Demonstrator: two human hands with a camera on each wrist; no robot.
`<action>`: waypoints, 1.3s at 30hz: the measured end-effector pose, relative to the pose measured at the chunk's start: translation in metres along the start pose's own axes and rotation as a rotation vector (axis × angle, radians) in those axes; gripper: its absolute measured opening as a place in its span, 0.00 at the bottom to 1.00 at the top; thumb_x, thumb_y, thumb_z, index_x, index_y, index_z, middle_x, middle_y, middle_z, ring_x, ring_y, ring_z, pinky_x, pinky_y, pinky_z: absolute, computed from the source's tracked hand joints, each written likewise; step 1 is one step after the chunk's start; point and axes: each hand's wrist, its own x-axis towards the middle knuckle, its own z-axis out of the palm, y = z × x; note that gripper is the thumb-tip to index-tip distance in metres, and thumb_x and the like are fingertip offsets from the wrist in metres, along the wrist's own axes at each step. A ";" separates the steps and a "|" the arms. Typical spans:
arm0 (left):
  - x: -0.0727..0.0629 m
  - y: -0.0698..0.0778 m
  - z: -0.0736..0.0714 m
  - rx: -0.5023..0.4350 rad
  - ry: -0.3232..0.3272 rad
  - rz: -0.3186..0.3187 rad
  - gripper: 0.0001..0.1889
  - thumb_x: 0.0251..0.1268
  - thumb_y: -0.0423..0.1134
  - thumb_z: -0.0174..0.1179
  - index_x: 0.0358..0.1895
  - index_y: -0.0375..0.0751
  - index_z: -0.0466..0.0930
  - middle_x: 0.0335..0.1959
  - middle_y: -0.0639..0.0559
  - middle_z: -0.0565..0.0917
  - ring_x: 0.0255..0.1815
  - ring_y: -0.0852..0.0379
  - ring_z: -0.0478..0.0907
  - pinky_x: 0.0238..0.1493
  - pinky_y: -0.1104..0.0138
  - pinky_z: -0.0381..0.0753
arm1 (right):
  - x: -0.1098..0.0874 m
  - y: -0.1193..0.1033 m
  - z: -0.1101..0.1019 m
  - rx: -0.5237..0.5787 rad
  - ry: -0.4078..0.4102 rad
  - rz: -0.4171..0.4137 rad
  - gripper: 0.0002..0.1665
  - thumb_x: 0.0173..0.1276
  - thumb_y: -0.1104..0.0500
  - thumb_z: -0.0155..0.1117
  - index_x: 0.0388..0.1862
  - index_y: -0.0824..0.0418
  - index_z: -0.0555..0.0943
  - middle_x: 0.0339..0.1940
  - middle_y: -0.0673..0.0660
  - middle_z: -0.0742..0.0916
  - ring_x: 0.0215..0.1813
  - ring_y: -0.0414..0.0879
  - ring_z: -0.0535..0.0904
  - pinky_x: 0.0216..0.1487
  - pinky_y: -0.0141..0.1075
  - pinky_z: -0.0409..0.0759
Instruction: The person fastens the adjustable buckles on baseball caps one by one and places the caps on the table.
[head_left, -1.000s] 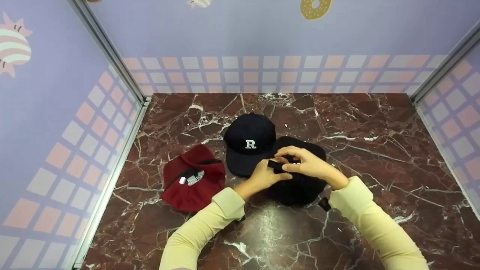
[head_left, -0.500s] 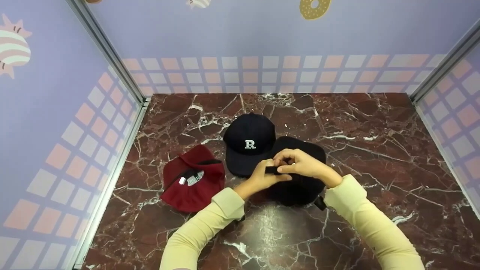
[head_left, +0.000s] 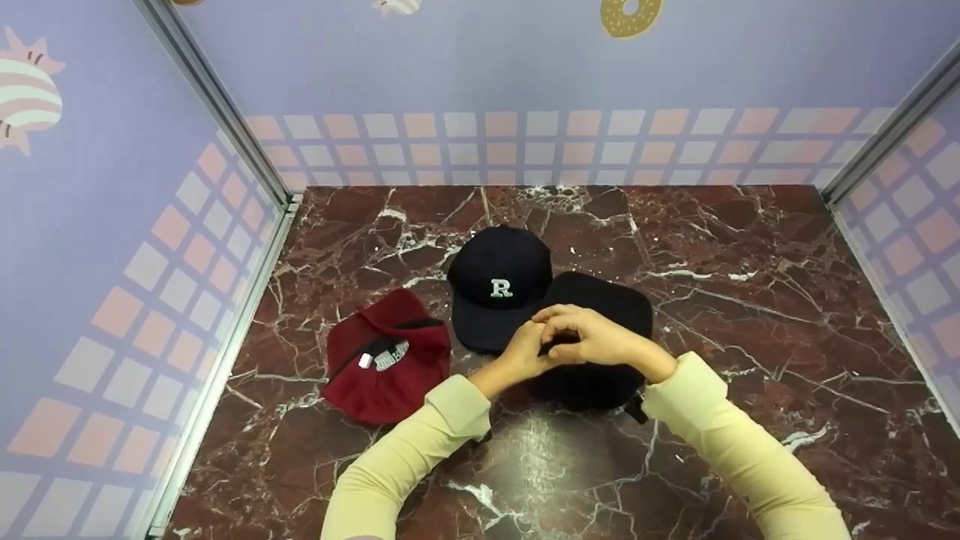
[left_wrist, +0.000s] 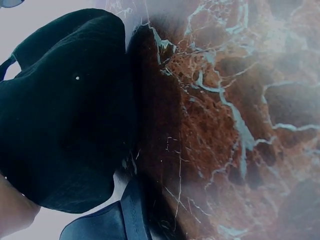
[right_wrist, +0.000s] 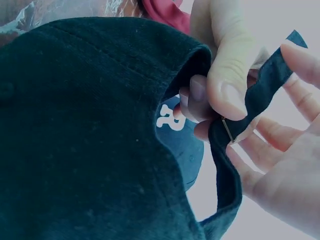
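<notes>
pinching the strap point(right_wrist: 262, 92) of the black cap point(head_left: 589, 386) by its metal slider point(right_wrist: 228, 131), the left hand point(head_left: 521, 354) presses with its thumb; the right hand point(head_left: 596, 341) curls its fingers round the strap's free end, how firmly i cannot tell. the cap sits under both hands, right of the red cap point(head_left: 390, 375). if the thumb eases, the slider could shift; an uneven pull could twist the strap and jam it; a sideways drag could knock the navy cap point(head_left: 499, 255) close by.
</notes>
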 end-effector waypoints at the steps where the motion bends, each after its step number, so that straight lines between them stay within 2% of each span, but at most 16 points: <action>1: 0.000 0.000 0.000 0.027 -0.013 -0.014 0.14 0.44 0.44 0.66 0.32 0.39 0.81 0.32 0.48 0.84 0.36 0.55 0.80 0.39 0.69 0.76 | 0.000 0.000 0.000 0.020 0.001 -0.004 0.06 0.54 0.61 0.63 0.31 0.60 0.76 0.54 0.60 0.77 0.57 0.55 0.69 0.54 0.42 0.67; 7: 0.003 0.003 0.000 0.086 -0.068 -0.107 0.15 0.44 0.48 0.66 0.31 0.41 0.82 0.29 0.51 0.84 0.32 0.57 0.80 0.35 0.69 0.76 | -0.004 0.004 -0.004 0.186 0.015 0.001 0.03 0.58 0.64 0.58 0.31 0.64 0.78 0.55 0.62 0.77 0.58 0.55 0.70 0.55 0.30 0.66; 10: 0.004 0.004 -0.001 0.102 -0.089 -0.150 0.17 0.44 0.50 0.66 0.33 0.42 0.81 0.31 0.52 0.84 0.32 0.56 0.80 0.34 0.69 0.76 | -0.006 0.005 -0.007 0.228 0.019 0.025 0.04 0.60 0.67 0.56 0.29 0.67 0.78 0.55 0.64 0.77 0.58 0.57 0.69 0.55 0.27 0.65; 14: 0.006 0.003 -0.002 0.081 -0.142 -0.217 0.20 0.45 0.51 0.65 0.41 0.45 0.81 0.39 0.53 0.84 0.39 0.57 0.79 0.41 0.68 0.75 | -0.009 0.002 -0.011 0.208 0.023 0.063 0.06 0.60 0.70 0.53 0.27 0.73 0.76 0.53 0.68 0.77 0.57 0.60 0.69 0.53 0.28 0.66; 17: 0.007 0.002 -0.004 0.042 -0.178 -0.253 0.20 0.45 0.51 0.64 0.42 0.46 0.81 0.40 0.54 0.83 0.40 0.58 0.78 0.42 0.69 0.74 | -0.011 0.003 -0.012 0.163 0.029 0.099 0.08 0.61 0.69 0.53 0.25 0.74 0.75 0.52 0.68 0.77 0.56 0.60 0.70 0.51 0.32 0.67; 21: 0.006 0.000 -0.007 -0.004 -0.207 -0.251 0.16 0.46 0.49 0.64 0.38 0.44 0.81 0.37 0.53 0.83 0.37 0.59 0.77 0.40 0.71 0.73 | -0.013 0.009 -0.012 0.118 0.056 0.147 0.09 0.59 0.67 0.56 0.20 0.69 0.75 0.50 0.65 0.79 0.53 0.57 0.72 0.47 0.36 0.69; 26: 0.005 -0.002 -0.009 -0.065 -0.218 -0.223 0.13 0.47 0.41 0.60 0.38 0.41 0.80 0.37 0.51 0.83 0.38 0.58 0.76 0.43 0.71 0.72 | -0.014 0.015 -0.012 0.065 0.086 0.186 0.09 0.53 0.67 0.56 0.15 0.63 0.73 0.45 0.61 0.81 0.47 0.52 0.74 0.40 0.31 0.67; 30: 0.004 -0.003 -0.010 -0.113 -0.199 -0.204 0.12 0.46 0.36 0.56 0.37 0.39 0.80 0.35 0.51 0.83 0.34 0.60 0.73 0.40 0.72 0.71 | -0.015 0.017 -0.012 0.015 0.104 0.190 0.09 0.49 0.67 0.56 0.13 0.63 0.72 0.41 0.61 0.83 0.43 0.51 0.76 0.37 0.30 0.67; 34: 0.004 -0.003 -0.009 -0.148 -0.188 -0.209 0.10 0.49 0.36 0.55 0.35 0.39 0.80 0.32 0.50 0.83 0.32 0.62 0.71 0.38 0.74 0.70 | -0.014 0.018 -0.011 -0.040 0.109 0.223 0.09 0.47 0.67 0.55 0.11 0.63 0.70 0.39 0.60 0.84 0.41 0.50 0.77 0.35 0.29 0.68; 39: 0.002 -0.003 -0.009 -0.153 -0.188 -0.216 0.10 0.51 0.36 0.56 0.36 0.38 0.80 0.34 0.49 0.83 0.34 0.60 0.73 0.40 0.73 0.71 | -0.013 0.019 -0.008 -0.088 0.118 0.285 0.08 0.46 0.66 0.56 0.12 0.61 0.71 0.37 0.60 0.84 0.36 0.46 0.76 0.34 0.30 0.68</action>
